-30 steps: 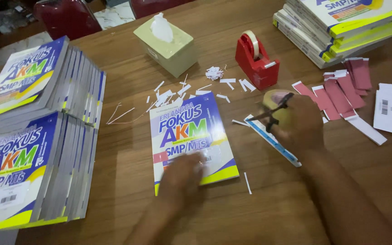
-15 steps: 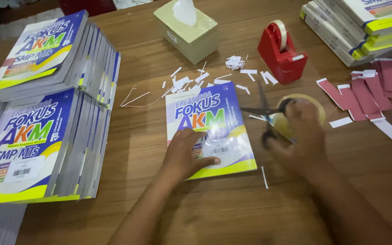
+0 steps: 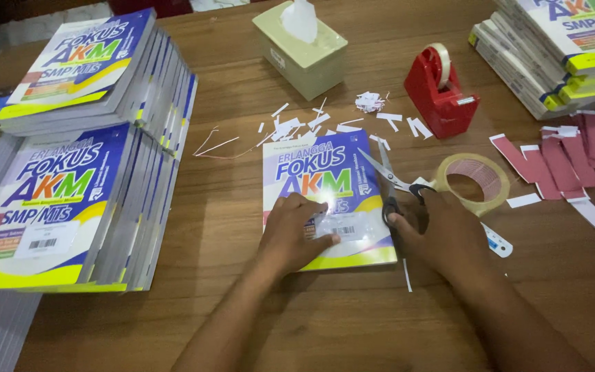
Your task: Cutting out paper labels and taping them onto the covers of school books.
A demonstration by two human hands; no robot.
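- Workbook [image 3: 328,200] lies flat on the wooden table [image 3: 242,317], cover up, between both hands.
- Left hand [image 3: 294,234] presses a white label [image 3: 342,227] onto the cover, fingers spread flat.
- Right hand [image 3: 442,234] grips scissors [image 3: 390,180], blades parted, beside the tape roll [image 3: 473,182].

Two forearms entered frame from 6 o'clock edge, both bare, no sleeves visible up to frame border. Left hand [image 3: 292,234] bare: no glove, no ring, no watch or band seen at wrist. Right hand [image 3: 442,234] bare too: no glove, no visible jewellery. Fingernails short, unpainted where visible. Forearms slim, left one blurred toward 6 o'clock edge. Right forearm ran off at 5 o'clock corner. Nothing else of body in view.
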